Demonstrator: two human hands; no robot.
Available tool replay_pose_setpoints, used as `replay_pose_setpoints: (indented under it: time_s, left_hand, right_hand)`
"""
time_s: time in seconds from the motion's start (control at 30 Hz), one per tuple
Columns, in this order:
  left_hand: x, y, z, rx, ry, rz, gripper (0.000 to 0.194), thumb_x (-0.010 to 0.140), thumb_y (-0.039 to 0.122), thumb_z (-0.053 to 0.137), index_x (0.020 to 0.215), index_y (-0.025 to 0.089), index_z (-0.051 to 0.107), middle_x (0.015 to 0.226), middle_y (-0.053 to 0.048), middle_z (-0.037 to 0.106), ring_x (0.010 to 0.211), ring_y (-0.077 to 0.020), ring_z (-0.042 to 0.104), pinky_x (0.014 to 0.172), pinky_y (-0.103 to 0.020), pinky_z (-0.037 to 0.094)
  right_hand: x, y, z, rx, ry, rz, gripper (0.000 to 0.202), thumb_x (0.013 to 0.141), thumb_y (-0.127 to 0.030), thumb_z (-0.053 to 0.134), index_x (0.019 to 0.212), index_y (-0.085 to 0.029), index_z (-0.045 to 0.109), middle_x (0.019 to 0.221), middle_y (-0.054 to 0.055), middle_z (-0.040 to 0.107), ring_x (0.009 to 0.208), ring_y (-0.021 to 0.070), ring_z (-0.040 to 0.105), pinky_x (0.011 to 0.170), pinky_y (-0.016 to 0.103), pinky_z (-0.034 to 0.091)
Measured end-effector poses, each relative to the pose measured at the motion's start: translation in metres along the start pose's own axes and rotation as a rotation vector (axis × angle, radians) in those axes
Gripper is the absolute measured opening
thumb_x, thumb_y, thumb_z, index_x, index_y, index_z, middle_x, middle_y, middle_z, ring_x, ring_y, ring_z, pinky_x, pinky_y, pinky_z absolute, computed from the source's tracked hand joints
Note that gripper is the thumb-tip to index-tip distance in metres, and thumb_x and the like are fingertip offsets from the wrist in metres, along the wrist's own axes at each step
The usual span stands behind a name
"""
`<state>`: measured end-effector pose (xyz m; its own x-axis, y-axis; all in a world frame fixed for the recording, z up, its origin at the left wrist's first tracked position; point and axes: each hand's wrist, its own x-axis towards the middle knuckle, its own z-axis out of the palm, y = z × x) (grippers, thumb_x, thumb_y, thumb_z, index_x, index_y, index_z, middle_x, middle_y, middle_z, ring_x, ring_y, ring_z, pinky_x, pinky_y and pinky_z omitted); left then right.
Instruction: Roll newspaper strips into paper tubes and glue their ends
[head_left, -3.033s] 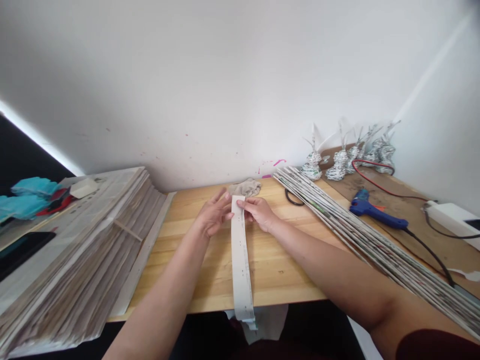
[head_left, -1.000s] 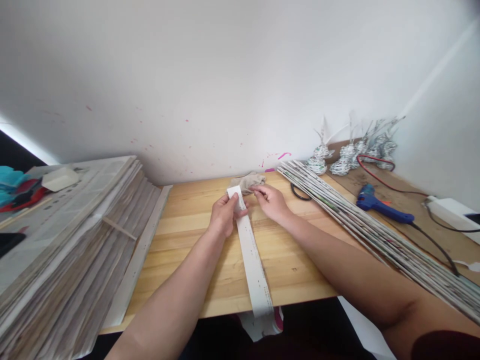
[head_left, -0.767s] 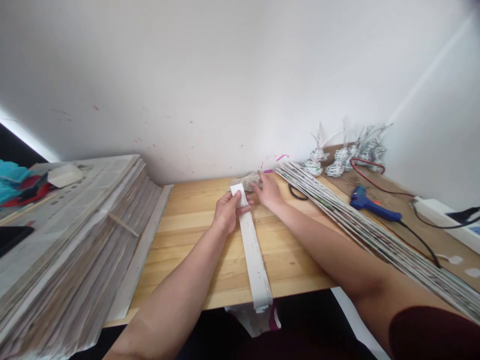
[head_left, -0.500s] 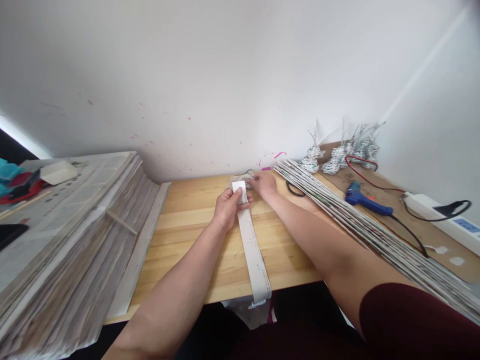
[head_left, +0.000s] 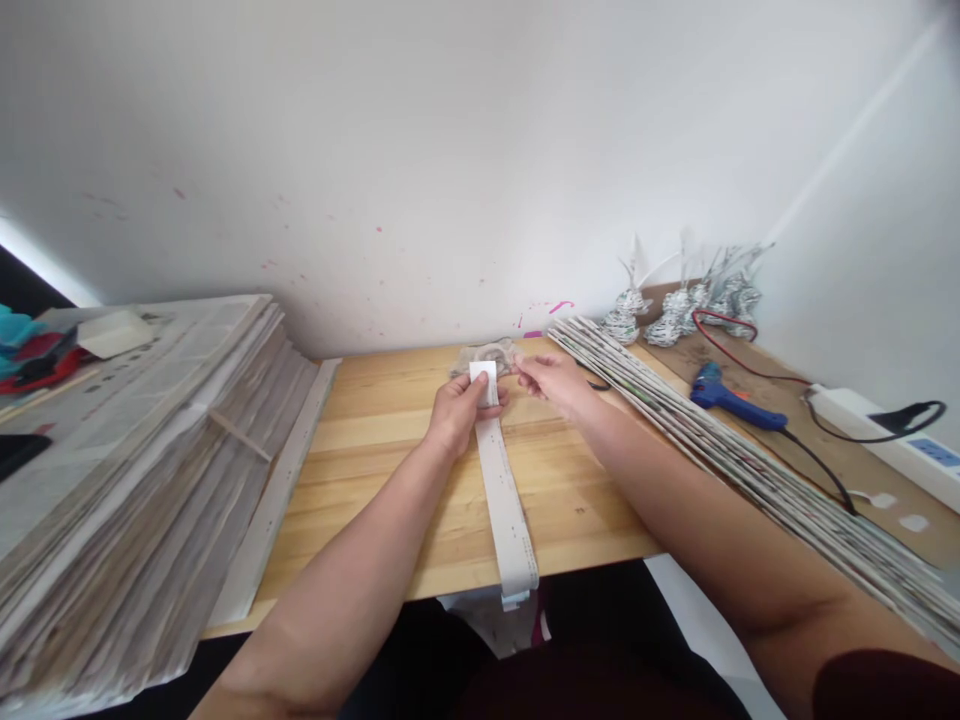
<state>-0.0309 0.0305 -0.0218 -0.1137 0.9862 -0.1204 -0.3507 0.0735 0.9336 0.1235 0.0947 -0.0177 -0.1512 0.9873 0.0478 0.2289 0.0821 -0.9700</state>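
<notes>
1. Landmark: a crumpled grey-beige cloth (head_left: 466,358), lying at the far side of a wooden table (head_left: 375,425), near the wall.
2. The long, narrow white strip (head_left: 504,500) starts just on the near side of the cloth. Its long axis runs from there toward the wearer, drifting slightly right, and its near end passes over the table's edge. Whether it is one layer or several, I cannot tell.
3. The left hand (head_left: 459,408), nearer to the strip, is at its far end, just in front of the cloth. The thumb presses on top with fingers beneath, gripping it firmly.
4. The right hand (head_left: 556,380) is just right of the cloth, fingers bent and tips drawn together, pointing left. The strip's held end lies left of these fingertips, a small gap away. Whether they pinch anything or touch the cloth, I cannot tell.
5. Farther right of the cloth lie the rods (head_left: 675,425), then a blue glue gun (head_left: 739,408); well left, a paper stack (head_left: 225,470).
</notes>
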Motion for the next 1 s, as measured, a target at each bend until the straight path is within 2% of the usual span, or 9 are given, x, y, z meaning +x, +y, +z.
replay_pose_setpoints:
  time_s: [0.1, 0.17, 0.33, 0.4, 0.47, 0.63, 0.8, 0.87, 1.0]
  left_hand:
    - [-0.003, 0.002, 0.002, 0.018, -0.007, -0.009, 0.021, 0.087, 0.029, 0.065, 0.094, 0.01, 0.067, 0.077, -0.01, 0.073, 0.065, -0.0169, 0.071, 0.06, -0.025, 0.056]
    - [-0.003, 0.002, 0.003, 0.032, 0.005, -0.013, 0.021, 0.087, 0.03, 0.066, 0.094, 0.01, 0.068, 0.077, -0.009, 0.073, 0.065, -0.0168, 0.071, 0.061, -0.026, 0.057]
    - [-0.004, 0.001, 0.002, 0.084, -0.001, -0.004, 0.029, 0.083, 0.037, 0.07, 0.097, 0.011, 0.069, 0.078, -0.01, 0.073, 0.064, -0.0175, 0.07, 0.06, -0.027, 0.057]
    - [-0.004, 0.0, 0.002, 0.107, -0.03, 0.009, 0.034, 0.082, 0.04, 0.071, 0.1, 0.012, 0.07, 0.079, -0.01, 0.074, 0.065, -0.0179, 0.07, 0.061, -0.028, 0.057]
    - [-0.004, -0.002, 0.001, 0.115, -0.044, 0.023, 0.037, 0.081, 0.043, 0.071, 0.101, 0.012, 0.071, 0.079, -0.009, 0.074, 0.067, -0.0183, 0.07, 0.062, -0.028, 0.057]
    - [-0.002, -0.003, 0.0, 0.102, 0.026, 0.023, 0.035, 0.078, 0.043, 0.073, 0.094, 0.012, 0.07, 0.077, -0.009, 0.073, 0.065, -0.0176, 0.07, 0.061, -0.027, 0.057]
    - [-0.004, -0.003, 0.002, 0.12, 0.006, 0.012, 0.031, 0.081, 0.041, 0.071, 0.092, 0.012, 0.07, 0.075, -0.008, 0.073, 0.064, -0.0182, 0.069, 0.059, -0.028, 0.057]
    - [-0.006, -0.002, 0.003, 0.132, -0.001, 0.016, 0.03, 0.082, 0.04, 0.07, 0.092, 0.013, 0.07, 0.075, -0.008, 0.073, 0.066, -0.019, 0.07, 0.059, -0.028, 0.057]
    - [-0.006, -0.001, 0.003, 0.16, -0.002, 0.023, 0.028, 0.083, 0.039, 0.068, 0.092, 0.013, 0.071, 0.076, -0.008, 0.073, 0.067, -0.0189, 0.07, 0.058, -0.027, 0.056]
  right_hand:
    - [-0.013, 0.004, -0.001, 0.156, -0.024, 0.014, 0.044, 0.077, -0.059, 0.067, 0.071, -0.015, 0.07, 0.053, -0.001, 0.053, 0.046, 0.0087, 0.042, 0.045, 0.025, 0.034]
    - [-0.014, 0.007, -0.003, 0.19, -0.031, -0.018, 0.043, 0.077, -0.058, 0.067, 0.07, -0.015, 0.069, 0.055, -0.001, 0.054, 0.047, 0.0083, 0.042, 0.043, 0.024, 0.031]
    - [-0.012, 0.01, -0.006, 0.265, -0.189, -0.032, 0.042, 0.071, -0.049, 0.075, 0.099, -0.018, 0.075, 0.084, 0.004, 0.068, 0.056, 0.0091, 0.052, 0.041, 0.021, 0.029]
    - [-0.012, 0.009, -0.004, 0.266, -0.225, -0.017, 0.044, 0.071, -0.051, 0.076, 0.099, -0.018, 0.075, 0.092, 0.006, 0.069, 0.056, 0.0093, 0.054, 0.041, 0.021, 0.03]
    - [-0.013, 0.01, 0.0, 0.273, -0.198, -0.037, 0.045, 0.071, -0.056, 0.074, 0.094, -0.017, 0.075, 0.091, 0.006, 0.069, 0.056, 0.0095, 0.053, 0.044, 0.022, 0.034]
    - [-0.012, 0.019, 0.009, 0.211, -0.091, -0.168, 0.055, 0.079, -0.069, 0.06, 0.084, -0.017, 0.075, 0.082, 0.006, 0.068, 0.062, 0.0141, 0.055, 0.05, 0.026, 0.04]
    - [-0.007, 0.025, 0.006, 0.167, 0.011, -0.231, 0.055, 0.083, -0.068, 0.056, 0.087, -0.016, 0.074, 0.074, 0.004, 0.063, 0.066, 0.0148, 0.055, 0.057, 0.027, 0.042]
    - [-0.007, 0.025, 0.006, 0.218, -0.013, -0.184, 0.054, 0.082, -0.068, 0.057, 0.086, -0.016, 0.073, 0.073, 0.003, 0.061, 0.062, 0.0133, 0.052, 0.054, 0.026, 0.04]
    - [-0.013, 0.019, 0.012, 0.331, -0.146, -0.068, 0.055, 0.074, -0.07, 0.065, 0.077, -0.016, 0.07, 0.068, 0.003, 0.059, 0.055, 0.0109, 0.049, 0.046, 0.024, 0.032]
